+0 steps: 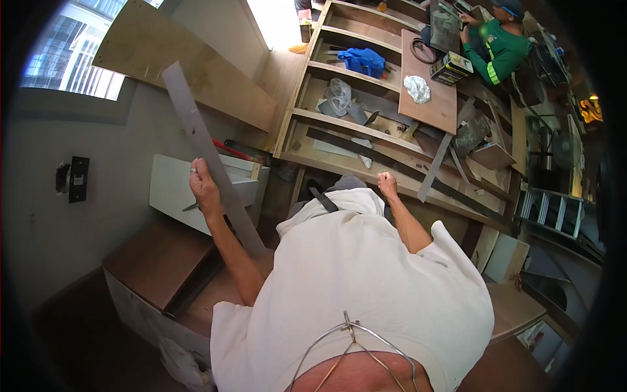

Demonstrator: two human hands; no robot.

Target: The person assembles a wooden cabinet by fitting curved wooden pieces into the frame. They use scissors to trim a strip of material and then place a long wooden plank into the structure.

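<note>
My left hand point(206, 189), with a ring on one finger, is closed at the edge of a long, flat grey strip point(189, 117). The strip stands tilted, its far end up to the left and its lower part running behind my forearm. A small grey pointed piece point(190, 207) shows beside that wrist; I cannot tell whether it is in the hand. My right hand point(387, 184) is curled at the near edge of a large wooden frame point(353, 160) with open compartments. Whatever its fingers may hold is hidden.
On the frame lie a blue bag point(363, 62), a brown board point(428, 98) with a white cloth point(417, 89), and a tin point(452, 68). A person in green point(506, 46) works beyond. Left are a white drawer box point(179, 186) and brown cabinet point(153, 261). A stepladder point(552, 212) is right.
</note>
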